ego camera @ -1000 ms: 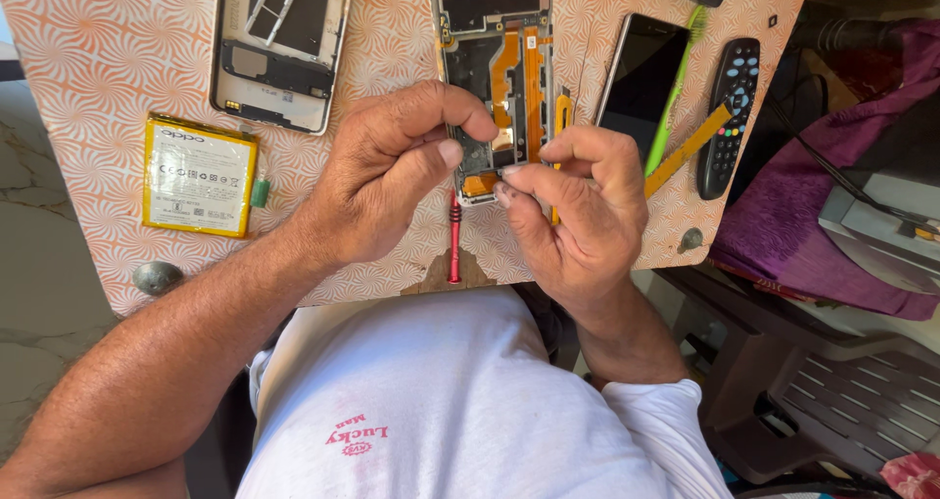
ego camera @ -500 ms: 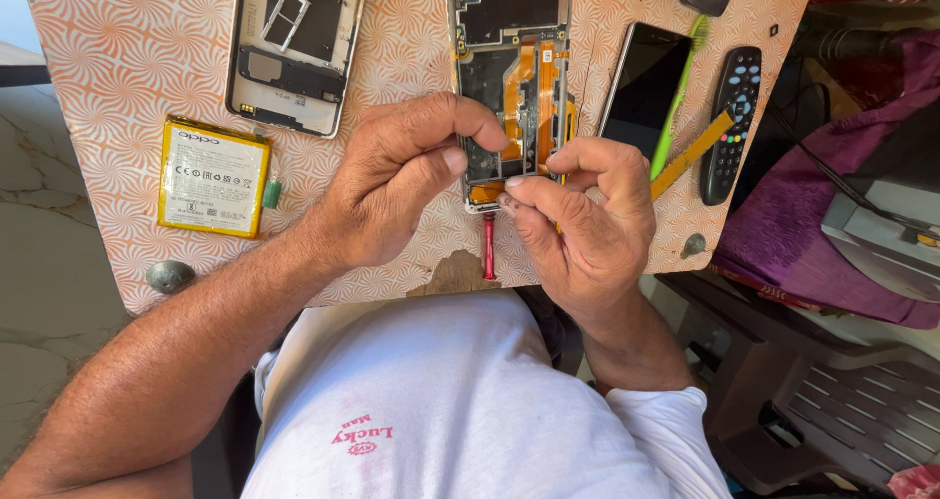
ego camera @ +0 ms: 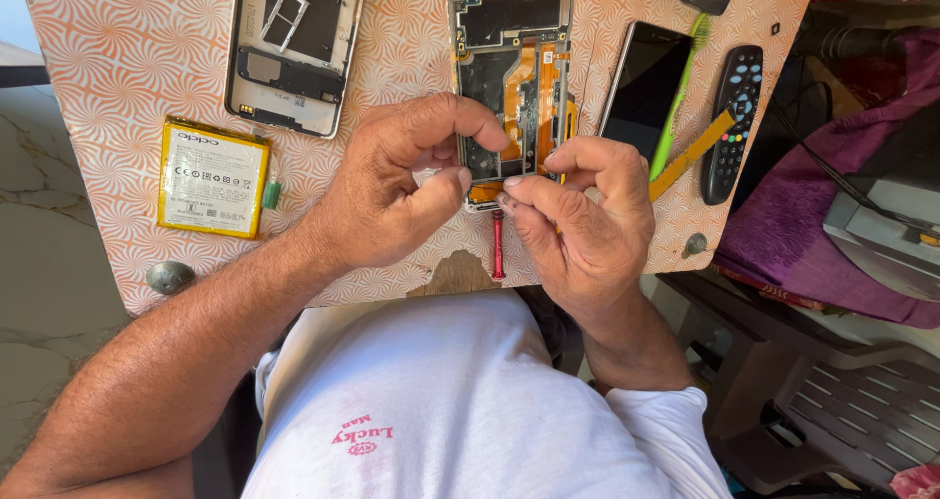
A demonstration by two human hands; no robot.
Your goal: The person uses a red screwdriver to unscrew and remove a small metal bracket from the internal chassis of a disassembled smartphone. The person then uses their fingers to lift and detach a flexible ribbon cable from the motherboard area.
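Taking the opened phone (ego camera: 511, 78) in the middle of the patterned counter (ego camera: 117, 58) as the landmark: far to its left lies a flat yellow-edged battery (ego camera: 212, 178) with a white printed label, rectangular, and beside that a small green tab. Between the battery and the opened phone, higher up, rests a pale back frame (ego camera: 294, 48) with dark cutouts. The left hand (ego camera: 392, 190) sits just left of the opened phone's near end, fingers curled, thumb and forefinger pinched at the phone's lower edge. The phone lies face down with its circuit board and orange flex cables exposed. Below its near end a red screwdriver (ego camera: 497, 247) pokes out between the two hands. The right hand (ego camera: 583, 215) is just right of the phone's near end, fingers bent and closed on the phone's lower corner. Right of the phone lie a dark screen panel (ego camera: 641, 83), a green stick (ego camera: 678, 102), a yellow strip (ego camera: 693, 154) and a black remote control (ego camera: 729, 117).
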